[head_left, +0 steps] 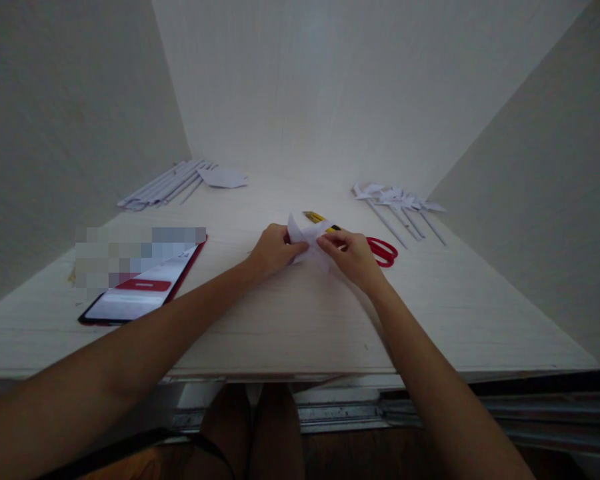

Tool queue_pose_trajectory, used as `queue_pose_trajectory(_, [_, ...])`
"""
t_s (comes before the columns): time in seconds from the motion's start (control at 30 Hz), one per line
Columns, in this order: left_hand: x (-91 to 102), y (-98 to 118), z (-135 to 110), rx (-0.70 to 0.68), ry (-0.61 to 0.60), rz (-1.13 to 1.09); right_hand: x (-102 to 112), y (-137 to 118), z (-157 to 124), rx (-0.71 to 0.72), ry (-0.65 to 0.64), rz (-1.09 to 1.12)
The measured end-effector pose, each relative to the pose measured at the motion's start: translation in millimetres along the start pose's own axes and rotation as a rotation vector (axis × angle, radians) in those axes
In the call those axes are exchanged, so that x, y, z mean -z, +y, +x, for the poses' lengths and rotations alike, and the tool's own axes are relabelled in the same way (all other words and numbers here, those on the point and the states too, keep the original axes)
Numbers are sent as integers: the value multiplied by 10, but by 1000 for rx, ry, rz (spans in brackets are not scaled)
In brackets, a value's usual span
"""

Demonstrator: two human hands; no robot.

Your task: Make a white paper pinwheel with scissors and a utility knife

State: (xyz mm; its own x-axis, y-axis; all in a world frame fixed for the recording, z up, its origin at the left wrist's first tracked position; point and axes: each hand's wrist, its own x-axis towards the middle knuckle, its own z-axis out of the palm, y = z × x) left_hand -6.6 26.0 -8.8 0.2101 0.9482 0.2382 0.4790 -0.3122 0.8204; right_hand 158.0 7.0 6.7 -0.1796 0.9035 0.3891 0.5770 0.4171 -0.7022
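A white paper pinwheel [310, 235] with folded, pointed blades is held just above the middle of the table. My left hand [276, 250] pinches it from the left, the thumb lying across the paper. From the right, my right hand [349, 255] grips it between thumb and fingers. Just behind my right hand lie a yellow utility knife [320, 219] and red-handled scissors [384, 252], both partly covered by the hand and the paper.
Several rolled paper sticks [165, 185] lie at the back left beside a flat white paper piece [223, 177]. Several paper pinwheels on sticks [397, 200] rest at the back right. A phone [145, 293] with a lit screen lies near my left forearm. Pale walls enclose the white table [290, 327].
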Motion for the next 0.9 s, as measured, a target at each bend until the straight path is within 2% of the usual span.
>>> queue_pose_trajectory(0.17, [-2, 46, -25, -23, -83, -185, -10, -14, -16, -100, -48, 78])
queue_pose_trajectory(0.33, [0, 80, -44, 64, -93, -296, -30, 27, -32, -224, -78, 312])
queue_pose_trajectory(0.47, [-4, 84, -51, 95, -125, -418, -31, 59, -40, -266, -81, 370])
queue_pose_trajectory(0.73, [-7, 102, -42, 73, -62, -338, -40, 82, -51, -251, -68, 318])
queue_pose_trajectory(0.9, [-2, 107, -39, 33, -12, -312, -24, 78, -41, -253, -129, 349])
